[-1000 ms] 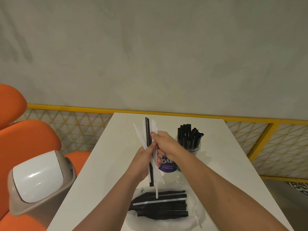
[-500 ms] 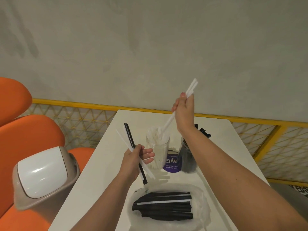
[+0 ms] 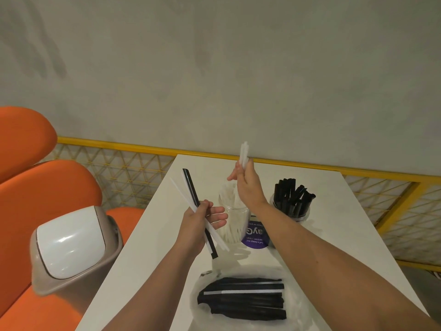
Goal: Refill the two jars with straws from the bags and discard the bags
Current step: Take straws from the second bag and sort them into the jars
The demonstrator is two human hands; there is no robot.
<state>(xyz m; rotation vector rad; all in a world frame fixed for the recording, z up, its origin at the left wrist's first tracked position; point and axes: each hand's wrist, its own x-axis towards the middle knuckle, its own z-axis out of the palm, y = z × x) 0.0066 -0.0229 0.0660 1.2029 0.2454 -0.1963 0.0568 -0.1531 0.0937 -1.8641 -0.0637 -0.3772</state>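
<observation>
Some white straws (image 3: 244, 154) sank toward the clear jar (image 3: 232, 220).

clear jar (image 3: 232, 218) upright, white straws (image 3: 229, 231) in | jar 2 (image 3: 298, 215) upright, black straws (image 3: 291, 194) | bag (image 3: 297, 304) flat, part full

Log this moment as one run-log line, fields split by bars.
step: refill | right hand: holds white straws over clear jar | left hand: grips mixed straws | bag: on table, black straws inside

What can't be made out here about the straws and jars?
Head view only:
- White straws in right hand: count, motion-blurred.
- Clear jar: fill level, right hand partly covers its mouth.
- Bag: near edge, cut by frame bottom.
- Purple sign: text too small, partly behind forearm.
</observation>
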